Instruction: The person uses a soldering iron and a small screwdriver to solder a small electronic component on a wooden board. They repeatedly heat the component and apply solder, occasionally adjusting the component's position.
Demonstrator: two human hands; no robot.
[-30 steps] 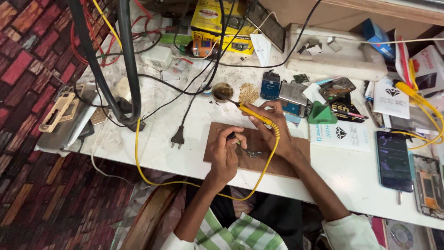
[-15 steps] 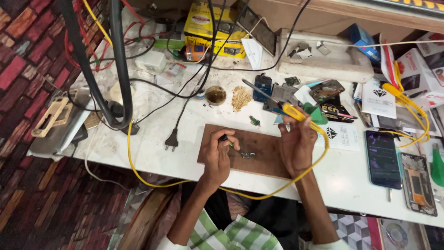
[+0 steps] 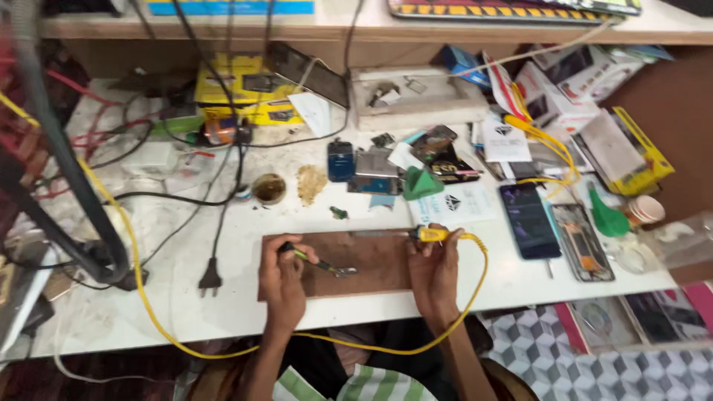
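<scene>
My left hand [image 3: 284, 281] holds tweezers [image 3: 319, 263] with a green-and-black grip, their tips resting on a small part on the brown wooden board [image 3: 371, 260]. My right hand [image 3: 433, 269] grips a yellow-handled soldering iron [image 3: 416, 234], which lies level with its tip pointing left over the board's far edge. The iron's yellow cord [image 3: 475, 297] loops down past the table's front edge and runs back up on the left.
A black plug [image 3: 211, 278] lies left of the board. Behind it sit a round flux tin [image 3: 269, 188], a tan sponge [image 3: 312, 183], phone parts and a dark phone [image 3: 529, 220]. A black lamp arm [image 3: 59, 171] stands at left. Boxes crowd the right.
My right hand has drawn the soldering iron back from the far clutter, laying it level at the board's far edge. My left hand stays on the board with the tweezers. The camera has shifted.
</scene>
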